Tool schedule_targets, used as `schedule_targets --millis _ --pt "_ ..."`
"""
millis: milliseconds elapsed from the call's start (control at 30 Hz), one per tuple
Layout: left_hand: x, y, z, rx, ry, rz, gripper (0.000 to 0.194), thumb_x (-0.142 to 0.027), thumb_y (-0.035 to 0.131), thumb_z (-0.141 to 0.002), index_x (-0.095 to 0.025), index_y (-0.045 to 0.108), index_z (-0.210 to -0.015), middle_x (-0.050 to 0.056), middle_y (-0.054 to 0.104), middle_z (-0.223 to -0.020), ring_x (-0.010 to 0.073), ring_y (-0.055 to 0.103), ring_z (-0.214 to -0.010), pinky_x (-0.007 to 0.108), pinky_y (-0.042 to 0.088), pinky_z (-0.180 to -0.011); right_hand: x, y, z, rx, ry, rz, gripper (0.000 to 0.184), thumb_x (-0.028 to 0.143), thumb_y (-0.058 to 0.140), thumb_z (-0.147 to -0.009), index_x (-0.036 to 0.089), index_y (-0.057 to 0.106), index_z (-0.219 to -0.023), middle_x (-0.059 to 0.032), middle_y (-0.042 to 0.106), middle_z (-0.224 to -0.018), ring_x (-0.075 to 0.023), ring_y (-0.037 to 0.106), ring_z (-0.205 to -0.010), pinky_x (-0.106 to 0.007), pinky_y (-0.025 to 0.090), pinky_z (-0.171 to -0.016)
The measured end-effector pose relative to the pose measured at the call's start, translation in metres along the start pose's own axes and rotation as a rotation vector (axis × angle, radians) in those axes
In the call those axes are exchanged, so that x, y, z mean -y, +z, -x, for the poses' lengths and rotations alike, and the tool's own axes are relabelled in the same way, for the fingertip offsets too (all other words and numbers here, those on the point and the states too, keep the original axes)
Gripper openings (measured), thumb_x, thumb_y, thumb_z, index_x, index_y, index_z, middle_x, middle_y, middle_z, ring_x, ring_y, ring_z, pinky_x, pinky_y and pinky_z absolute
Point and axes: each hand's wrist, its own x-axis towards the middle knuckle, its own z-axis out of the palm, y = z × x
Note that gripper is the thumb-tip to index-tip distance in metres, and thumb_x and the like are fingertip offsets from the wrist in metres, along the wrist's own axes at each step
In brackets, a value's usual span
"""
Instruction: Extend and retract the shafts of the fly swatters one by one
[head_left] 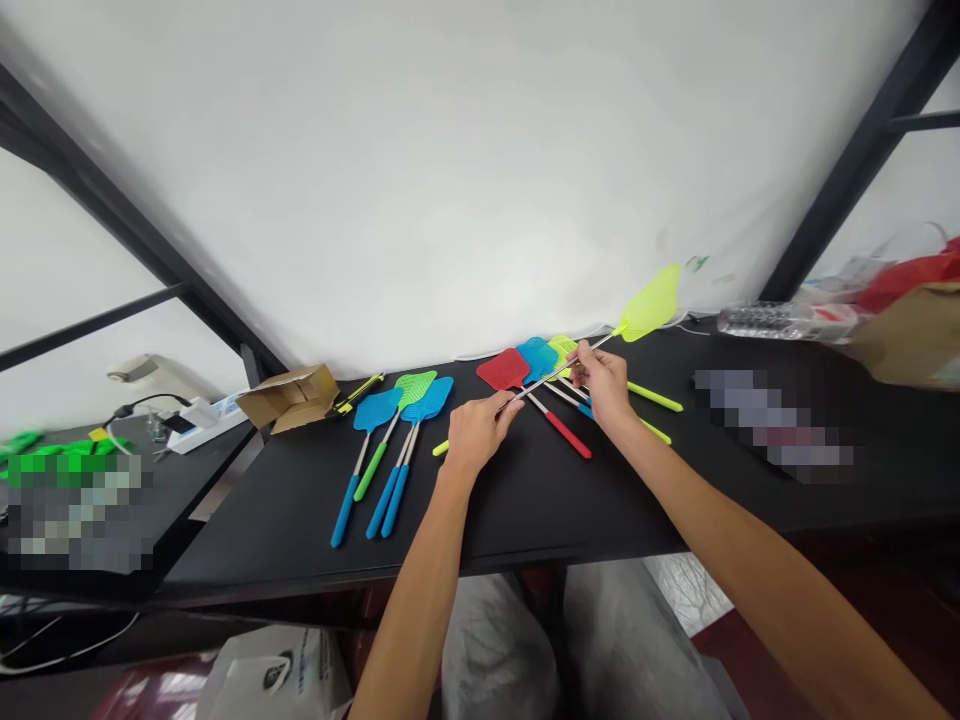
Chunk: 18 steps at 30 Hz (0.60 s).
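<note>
Both hands hold a yellow-green fly swatter (649, 305) slantwise above the table, its head up to the right. My left hand (478, 432) is closed around the lower shaft; a yellow handle end (441, 448) shows just past it. My right hand (601, 382) pinches the metal shaft nearer the head. Beneath the hands lie a red fly swatter (504, 370), a blue one (538, 358) and a yellow one (562, 352), partly covered by my right hand. Left of my left hand lie blue swatters (377, 408) and a green swatter (415, 388).
An open cardboard box (294, 398) stands at the back left, beside a white power strip (206, 422). A plastic bottle (787, 321) and a brown paper bag (911, 335) lie at the right. Black metal posts (862, 150) rise at both sides; a white wall (450, 180) closes the back.
</note>
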Motion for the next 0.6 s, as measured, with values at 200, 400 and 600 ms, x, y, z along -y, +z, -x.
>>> schedule_targets --millis 200,400,600 --pt "0.006 -0.002 0.004 -0.01 -0.016 0.01 0.039 -0.051 0.039 -0.099 -0.028 0.069 -0.111 0.002 0.073 -0.085 0.0162 0.066 -0.079 0.024 0.034 -0.065 0.001 0.001 0.007 0.206 0.002 0.053 0.045 0.062 0.069 -0.075 0.018 0.07 -0.08 -0.0034 0.064 -0.072 -0.0097 0.052 -0.052 -0.022 0.04 -0.043" --pt "-0.003 -0.002 0.006 -0.037 0.039 0.089 0.038 -0.048 0.038 -0.1 -0.027 0.067 -0.114 0.003 0.074 -0.089 0.0144 0.065 -0.079 0.022 0.035 -0.067 -0.002 0.02 0.032 0.556 0.012 0.133 0.042 0.058 0.064 -0.082 0.018 0.071 -0.091 -0.0035 0.066 -0.074 -0.0112 0.055 -0.056 -0.022 0.044 -0.047" --pt "-0.006 -0.003 0.005 -0.013 0.038 0.089 0.04 -0.049 0.037 -0.1 -0.03 0.067 -0.119 0.003 0.075 -0.094 0.0151 0.067 -0.083 0.022 0.035 -0.068 -0.005 0.025 0.037 0.496 0.014 0.144 0.046 0.061 0.059 -0.084 0.017 0.074 -0.084 -0.0049 0.067 -0.073 -0.0126 0.056 -0.059 -0.024 0.043 -0.05"
